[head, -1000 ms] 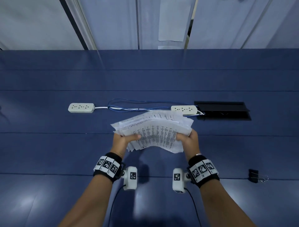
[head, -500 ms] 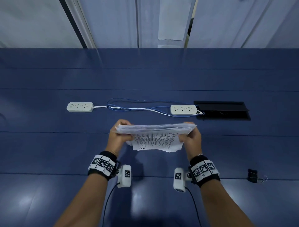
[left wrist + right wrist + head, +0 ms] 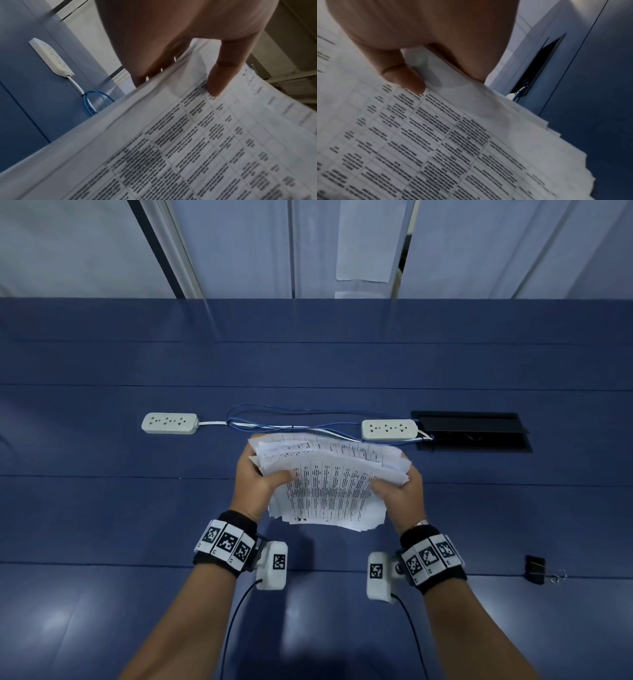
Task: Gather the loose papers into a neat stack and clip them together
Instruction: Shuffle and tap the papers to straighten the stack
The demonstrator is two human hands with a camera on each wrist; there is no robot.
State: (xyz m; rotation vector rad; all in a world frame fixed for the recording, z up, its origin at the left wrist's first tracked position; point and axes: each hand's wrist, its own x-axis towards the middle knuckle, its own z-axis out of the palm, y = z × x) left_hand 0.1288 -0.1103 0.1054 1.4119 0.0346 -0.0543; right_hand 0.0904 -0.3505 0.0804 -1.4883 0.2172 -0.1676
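Note:
A sheaf of printed white papers (image 3: 329,484) is held above the blue table (image 3: 102,508), its printed face tilted toward me and its edges uneven. My left hand (image 3: 260,477) grips the sheaf's left side, thumb on top (image 3: 221,75) and fingers underneath. My right hand (image 3: 397,491) grips the right side the same way, thumb pressed on the printed face (image 3: 406,79). The sheets (image 3: 471,148) fan out at the right edge. A black binder clip (image 3: 536,569) with silver handles lies on the table to the right of my right wrist, apart from both hands.
Two white power strips (image 3: 170,423) (image 3: 389,429) joined by blue and white cables (image 3: 291,424) lie beyond the papers. A black open cable hatch (image 3: 472,431) is set into the table at the right. Grey panels stand behind the table's far edge.
Half a second ago the sheaf stood upright, edge toward me; now it is tipped back with the printed face showing. Both hands keep their grip on its sides.

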